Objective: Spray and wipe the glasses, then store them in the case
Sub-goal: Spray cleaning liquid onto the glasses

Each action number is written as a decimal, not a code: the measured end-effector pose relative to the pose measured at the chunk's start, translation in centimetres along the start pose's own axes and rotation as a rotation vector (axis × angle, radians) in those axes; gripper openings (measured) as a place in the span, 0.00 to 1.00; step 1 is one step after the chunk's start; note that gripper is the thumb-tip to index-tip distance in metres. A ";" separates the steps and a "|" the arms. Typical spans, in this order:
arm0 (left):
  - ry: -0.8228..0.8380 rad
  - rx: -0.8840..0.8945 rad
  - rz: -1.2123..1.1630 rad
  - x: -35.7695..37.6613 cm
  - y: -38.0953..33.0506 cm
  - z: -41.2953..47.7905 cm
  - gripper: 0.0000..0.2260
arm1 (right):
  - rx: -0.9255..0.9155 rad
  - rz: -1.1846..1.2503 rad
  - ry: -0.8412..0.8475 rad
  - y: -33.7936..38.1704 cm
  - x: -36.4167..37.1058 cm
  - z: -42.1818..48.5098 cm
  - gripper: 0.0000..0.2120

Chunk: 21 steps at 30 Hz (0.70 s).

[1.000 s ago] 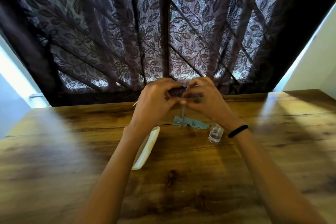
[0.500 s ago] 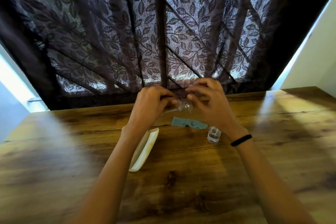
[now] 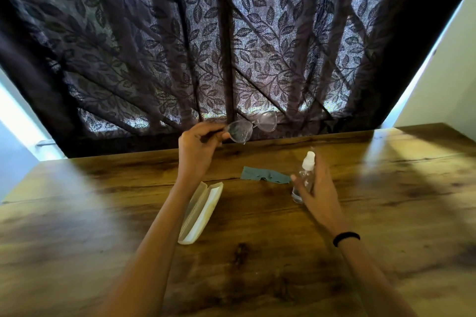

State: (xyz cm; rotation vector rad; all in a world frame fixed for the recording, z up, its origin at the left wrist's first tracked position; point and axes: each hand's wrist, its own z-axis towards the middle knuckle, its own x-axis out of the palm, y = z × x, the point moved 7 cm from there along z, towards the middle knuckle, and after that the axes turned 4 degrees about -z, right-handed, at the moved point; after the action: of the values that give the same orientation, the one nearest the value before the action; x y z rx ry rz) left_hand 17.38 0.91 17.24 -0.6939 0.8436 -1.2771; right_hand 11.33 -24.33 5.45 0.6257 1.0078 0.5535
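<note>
My left hand (image 3: 198, 152) holds the clear-framed glasses (image 3: 251, 126) by one temple, raised above the far edge of the wooden table (image 3: 386, 213). The lenses point to the right, in front of the curtain. My right hand (image 3: 318, 188) is wrapped around a small clear spray bottle (image 3: 305, 177) with a white nozzle, upright at the table's middle right. A teal wiping cloth (image 3: 265, 175) lies flat between the two hands. The cream glasses case (image 3: 202, 211) lies open on the table beside my left forearm.
A dark leaf-patterned curtain (image 3: 231, 46) hangs right behind the table's far edge. A pale wall (image 3: 443, 80) stands at the right. Bare wood lies in front of the case and to both sides.
Both hands were together on the glasses at the table's far middle. Now the right hand has let go, dropped to the right and closed on the spray bottle; the left keeps the glasses raised.
</note>
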 end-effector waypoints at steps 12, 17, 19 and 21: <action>0.004 -0.077 -0.010 0.3 3.4 -0.9 0.11 | -0.217 0.163 0.008 7.5 -0.4 1.4 0.35; 0.011 -0.055 0.015 0.4 3.2 -1.0 0.09 | -0.374 0.018 0.038 11.3 0.1 2.0 0.31; 0.004 -0.046 0.023 0.3 3.1 -1.0 0.09 | -0.376 -0.003 0.029 11.7 0.4 2.1 0.30; 0.002 -0.050 0.017 0.3 3.0 -1.0 0.10 | -0.365 -0.002 0.032 11.8 0.7 2.1 0.30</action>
State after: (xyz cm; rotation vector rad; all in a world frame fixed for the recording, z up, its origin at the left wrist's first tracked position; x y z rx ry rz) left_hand 18.16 1.16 14.13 -0.7240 0.8843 -1.2446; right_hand 11.91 -16.13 14.13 0.2923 0.9075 0.7263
